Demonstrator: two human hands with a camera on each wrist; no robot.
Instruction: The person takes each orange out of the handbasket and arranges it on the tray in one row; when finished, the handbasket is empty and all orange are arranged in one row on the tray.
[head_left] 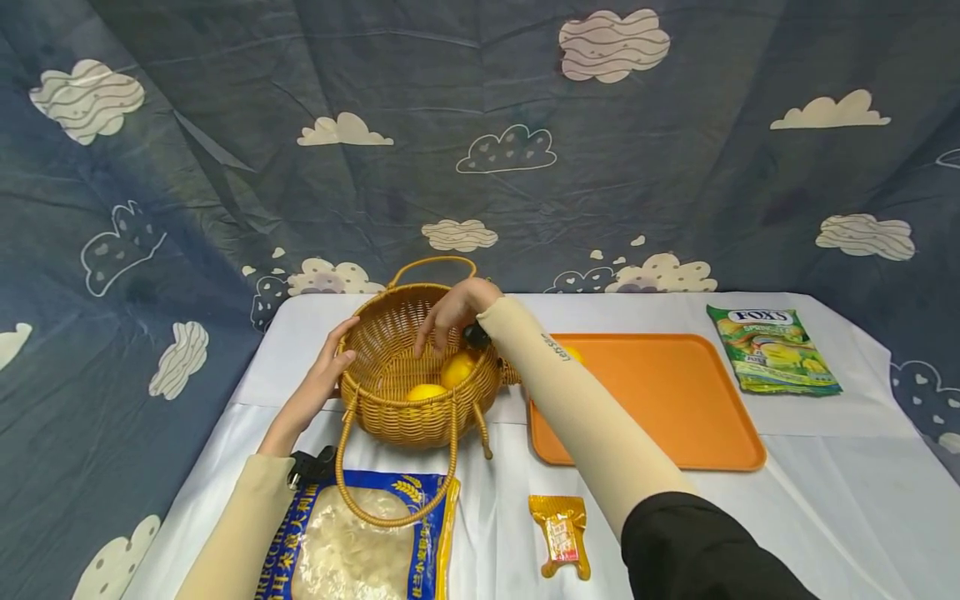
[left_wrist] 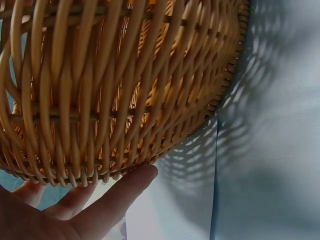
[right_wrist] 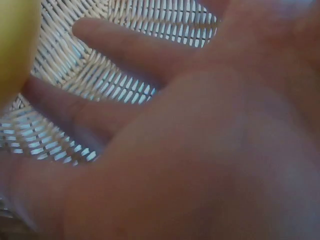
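A brown wicker basket (head_left: pixel 420 421) stands on the white table in the head view, two yellow lemons inside: one lemon (head_left: pixel 426 392) by the near wall, another lemon (head_left: pixel 459 369) to its right. My left hand (head_left: pixel 322 375) touches the basket's left side at the rim; in the left wrist view the thumb (left_wrist: pixel 132 187) lies against the weave. My right hand (head_left: pixel 450 315) reaches down into the basket, fingers spread and pointing down, holding nothing visible. In the right wrist view a lemon (right_wrist: pixel 17 47) is beside the fingertips.
An orange tray (head_left: pixel 652 400) lies to the right, a yellow item (head_left: pixel 573 354) on it partly behind my right forearm. A green candy bag (head_left: pixel 776 350) is at far right. Nearer me are a blue pasta bag (head_left: pixel 360 542), under the basket's hanging handle (head_left: pixel 397 521), and a small orange packet (head_left: pixel 561 535).
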